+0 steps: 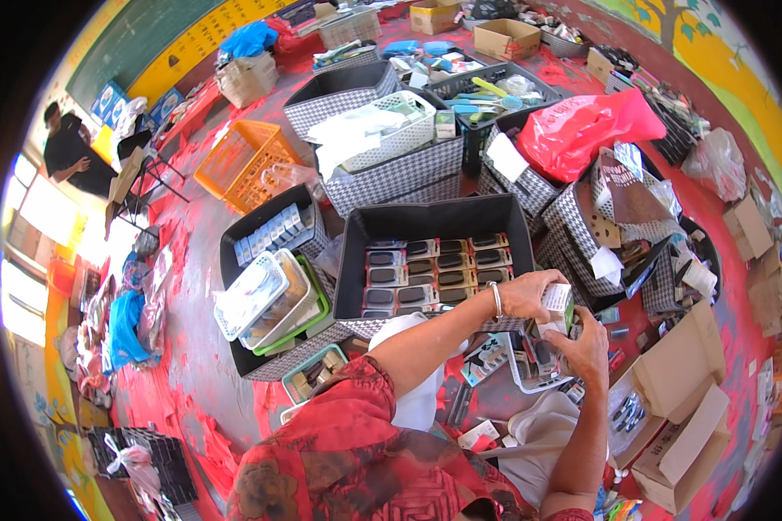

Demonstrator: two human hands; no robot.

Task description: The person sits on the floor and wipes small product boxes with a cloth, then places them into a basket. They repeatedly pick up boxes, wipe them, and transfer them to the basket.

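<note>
Between my two hands is a small white and green box (558,304), held just beyond the right front corner of a black-lined fabric bin (439,211). My left hand (526,297), with a bracelet at its wrist, grips the box from its left and top. The fingers and thumb of my right hand (585,349) close on its lower right side. Inside the bin lie rows of carded packs (421,271) with dark oval items whose kind I cannot make out. Below my hands stands a small white basket (530,375) with dark packaged goods in it, partly hidden.
An opened cardboard box (682,373) lies at my right. White baskets (250,295) and a green tray rest on another bin at the left. Beyond are an orange crate (250,165), patterned bins and a red plastic bag (586,130). A person (74,156) stands far left.
</note>
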